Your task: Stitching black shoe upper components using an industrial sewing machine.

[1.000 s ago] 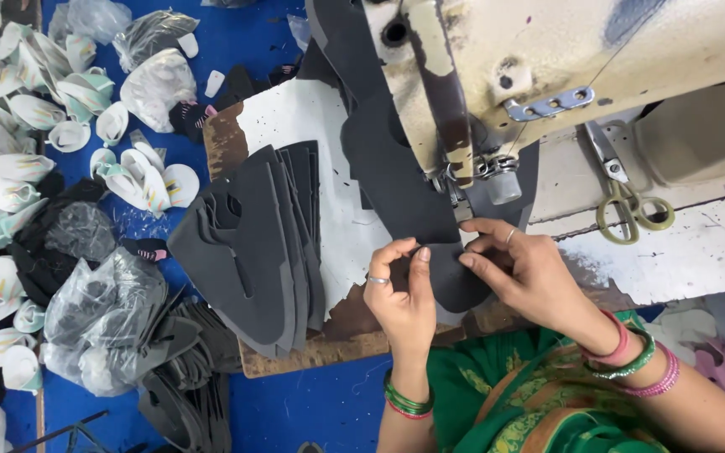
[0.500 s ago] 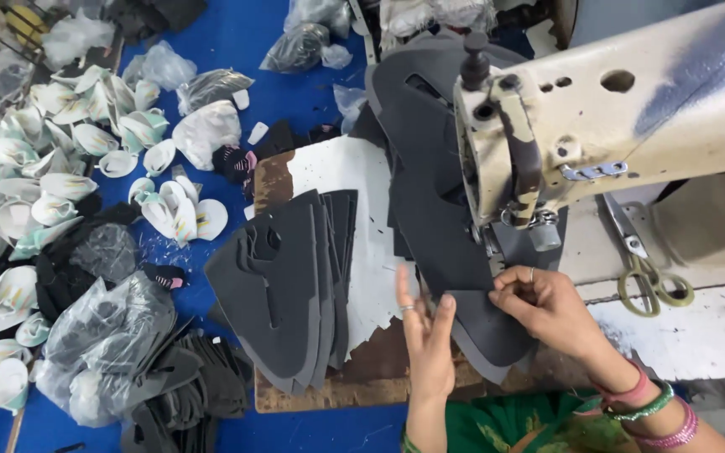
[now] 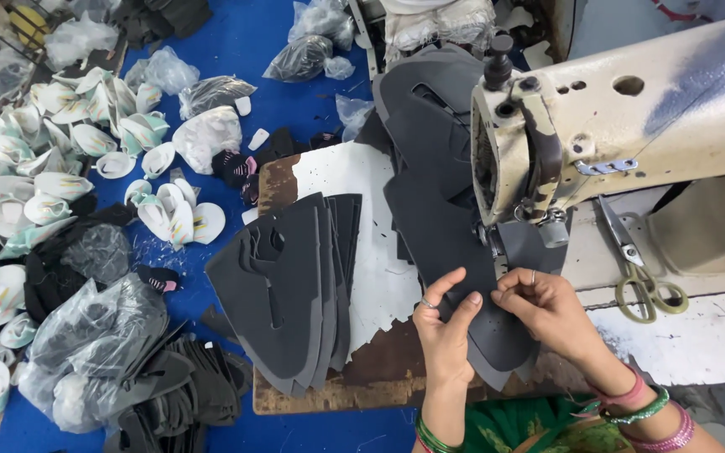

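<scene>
A dark grey cut piece (image 3: 446, 243) lies under the head of the cream sewing machine (image 3: 631, 117) and trails back over the machine bed. My left hand (image 3: 446, 331) rests flat on its near end with fingers spread, a ring on one finger. My right hand (image 3: 547, 306) pinches the piece's right edge just below the presser foot (image 3: 547, 226). Green and pink bangles circle both wrists.
A fanned stack of dark grey cut pieces (image 3: 287, 294) lies on a worn board (image 3: 354, 377) to the left. Scissors (image 3: 644, 277) lie on the machine table at right. On the blue floor are white shoe parts (image 3: 52, 184), plastic bags (image 3: 94, 335) and black scraps (image 3: 186, 403).
The view has shifted so the machine head sits higher and farther right. My left hand has opened out flat on the grey piece; my right hand stays pinching it near the foot.
</scene>
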